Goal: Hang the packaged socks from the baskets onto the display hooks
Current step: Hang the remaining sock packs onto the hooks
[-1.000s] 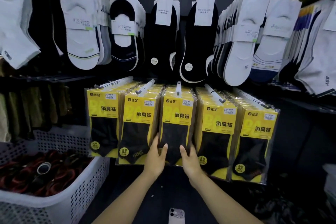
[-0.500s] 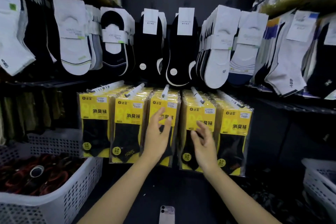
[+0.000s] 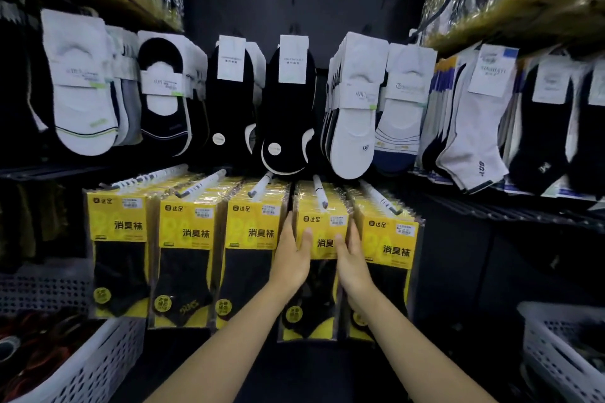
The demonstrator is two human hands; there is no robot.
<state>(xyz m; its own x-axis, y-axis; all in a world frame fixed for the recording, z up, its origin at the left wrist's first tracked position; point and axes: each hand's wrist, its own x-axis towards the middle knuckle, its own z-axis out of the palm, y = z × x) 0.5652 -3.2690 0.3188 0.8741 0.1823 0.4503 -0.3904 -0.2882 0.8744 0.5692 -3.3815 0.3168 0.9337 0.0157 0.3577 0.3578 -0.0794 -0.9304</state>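
Five stacks of yellow-and-black packaged socks hang side by side on white display hooks point(image 3: 319, 195). Both my hands are at the fourth stack point(image 3: 322, 222). My left hand point(image 3: 291, 255) lies along its left side, fingers straight between this stack and the third stack point(image 3: 253, 235), thumb on the front. My right hand point(image 3: 352, 258) presses the right side with straight fingers, its thumb also on the front. Neither hand carries a loose pack.
A white perforated basket point(image 3: 98, 360) with red and dark items stands at the lower left. Another white basket point(image 3: 556, 347) sits at the lower right. Unboxed white and black socks point(image 3: 288, 108) hang in the row above, with packed shelves overhead.
Both hands have moved from the middle stack to the fourth stack and now flank it. The view has shifted right, bringing the right basket into sight.
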